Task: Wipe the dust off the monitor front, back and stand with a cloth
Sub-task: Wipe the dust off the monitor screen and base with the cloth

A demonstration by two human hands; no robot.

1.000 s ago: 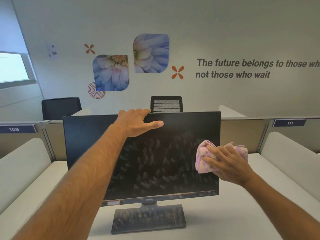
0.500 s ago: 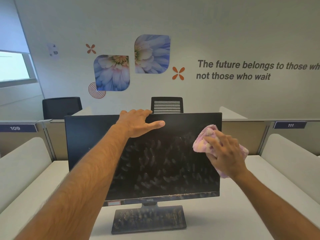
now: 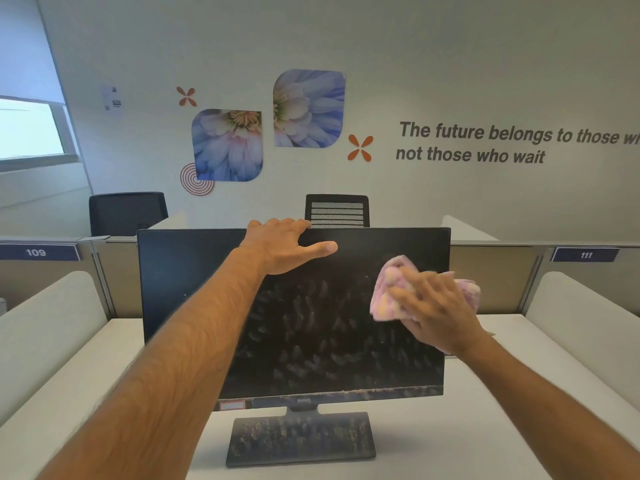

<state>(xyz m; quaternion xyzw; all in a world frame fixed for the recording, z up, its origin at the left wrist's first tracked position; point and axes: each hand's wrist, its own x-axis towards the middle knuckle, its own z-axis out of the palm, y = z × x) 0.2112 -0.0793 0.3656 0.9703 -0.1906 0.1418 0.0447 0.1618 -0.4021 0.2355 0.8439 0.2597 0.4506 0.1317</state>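
A black monitor stands on the white desk, its screen covered in dusty smudges except for a cleaner strip at the left. Its flat stand base is also thick with dust. My left hand grips the middle of the monitor's top edge, fingers over the back and thumb lying on the front. My right hand holds a bunched pink cloth and presses it against the upper right of the screen; the hand is motion-blurred.
The white desk has low white dividers on the left and right. A beige partition runs behind the monitor, with two black chairs beyond it.
My right hand has carried the cloth up from the screen's right edge, then a little left over the upper right area. The left hand has stayed on the top edge.
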